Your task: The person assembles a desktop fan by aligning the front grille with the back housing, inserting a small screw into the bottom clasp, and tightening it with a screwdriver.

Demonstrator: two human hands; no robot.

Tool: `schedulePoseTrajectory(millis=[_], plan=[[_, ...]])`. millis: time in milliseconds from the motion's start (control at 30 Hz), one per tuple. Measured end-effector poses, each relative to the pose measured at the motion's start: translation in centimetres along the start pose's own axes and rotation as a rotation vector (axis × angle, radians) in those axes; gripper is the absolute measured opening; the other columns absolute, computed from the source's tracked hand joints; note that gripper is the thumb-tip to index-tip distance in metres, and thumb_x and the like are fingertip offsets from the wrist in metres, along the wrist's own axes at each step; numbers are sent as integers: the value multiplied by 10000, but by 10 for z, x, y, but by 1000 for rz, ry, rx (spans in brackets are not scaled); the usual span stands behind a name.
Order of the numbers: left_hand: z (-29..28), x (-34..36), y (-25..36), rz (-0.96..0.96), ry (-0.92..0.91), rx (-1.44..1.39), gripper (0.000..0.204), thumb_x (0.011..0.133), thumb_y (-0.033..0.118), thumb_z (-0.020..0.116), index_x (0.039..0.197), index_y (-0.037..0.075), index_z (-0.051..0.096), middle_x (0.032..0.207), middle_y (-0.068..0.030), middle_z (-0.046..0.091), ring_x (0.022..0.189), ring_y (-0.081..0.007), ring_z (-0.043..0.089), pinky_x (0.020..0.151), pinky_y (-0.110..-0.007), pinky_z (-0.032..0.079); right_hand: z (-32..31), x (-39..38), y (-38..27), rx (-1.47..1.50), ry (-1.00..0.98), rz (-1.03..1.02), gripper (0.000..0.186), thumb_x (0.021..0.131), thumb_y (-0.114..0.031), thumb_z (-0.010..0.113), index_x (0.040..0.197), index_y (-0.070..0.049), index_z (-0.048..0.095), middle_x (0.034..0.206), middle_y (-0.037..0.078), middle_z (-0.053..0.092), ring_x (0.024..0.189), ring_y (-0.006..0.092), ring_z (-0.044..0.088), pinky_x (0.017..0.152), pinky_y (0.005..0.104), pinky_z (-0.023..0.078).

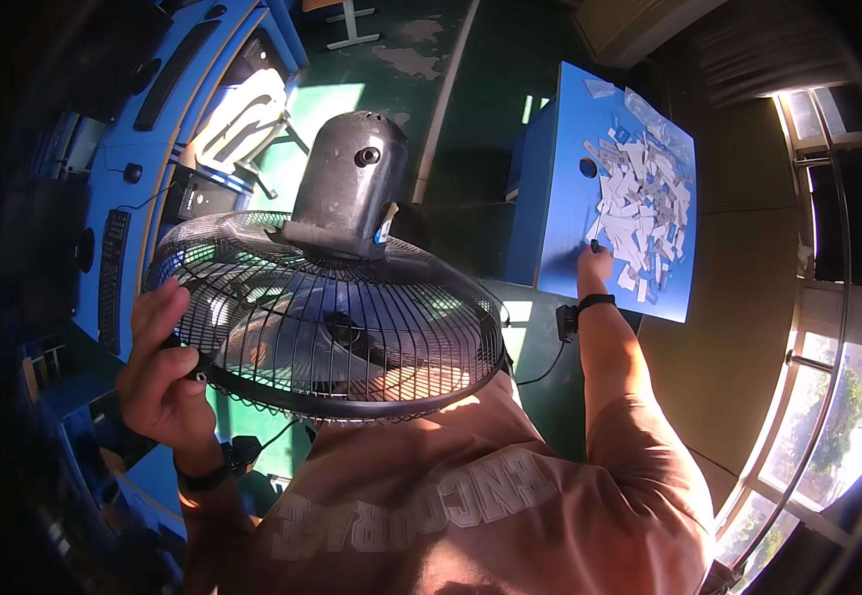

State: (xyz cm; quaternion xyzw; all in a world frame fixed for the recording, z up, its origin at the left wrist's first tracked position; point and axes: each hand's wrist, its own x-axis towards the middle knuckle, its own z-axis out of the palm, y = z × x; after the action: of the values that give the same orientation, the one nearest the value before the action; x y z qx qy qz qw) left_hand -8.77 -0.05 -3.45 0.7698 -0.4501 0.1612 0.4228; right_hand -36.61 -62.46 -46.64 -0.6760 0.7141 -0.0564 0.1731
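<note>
- A peach-coloured shirt (470, 506) with pale lettering is seen nearest, at the lower edge, partly in sunlight.
- The left hand (163, 372) is raised just beside the chest; its grip is clenched on the left rim of a black wire fan guard (351, 317), with the fingers curled over the outer ring and the thumb against it.
- A black band is worn on the left wrist (208, 476), and a thin cable runs down beside it.
- The fan is held close in front of the body, tilted, with its grey motor housing (346, 183) pointing away and upward; the blades are seen dimly through the wires.
- Much of the floor and of the blue furniture behind is hidden by the guard.
- The right arm is stretched forward to the right, well apart from the fan, with a black band at the wrist (594, 300).
- The right hand (594, 263) is laid at the near edge of a blue table (565, 188); a small dark object appears to be pinched at the fingertips, though whether the grip is truly closed on it cannot be told.
- A heap of white paper slips (644, 203) is spread over the table just beyond the hand, and a round dark hole (588, 168) is seen in the tabletop near the slips.
- Further left, long blue desks (168, 149) with a dark keyboard (112, 278) are lined along a green floor (391, 89).
- At the far right, bright windows (837, 397) are seen.
</note>
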Motion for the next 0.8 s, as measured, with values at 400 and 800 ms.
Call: schedulePoseTrajectory(millis=[400,800], plan=[[1,20,4,71,-2,-106,325,984,318,776,978,-6,754,1191,-261,779,1182,-421,738,952,-499,531,-222,-182,-181,897,-239,-746,184,1050,-134,717,1124,35,721,955,63,720,803,114,642,714,253,510],[-6,19,2,86,29,-197,275,738,137,906,972,58,788,1238,-156,787,1200,-338,740,976,-445,549,-369,-487,-321,500,-713,-1837,293,782,136,840,1040,4,795,990,112,659,789,191,670,615,290,533]])
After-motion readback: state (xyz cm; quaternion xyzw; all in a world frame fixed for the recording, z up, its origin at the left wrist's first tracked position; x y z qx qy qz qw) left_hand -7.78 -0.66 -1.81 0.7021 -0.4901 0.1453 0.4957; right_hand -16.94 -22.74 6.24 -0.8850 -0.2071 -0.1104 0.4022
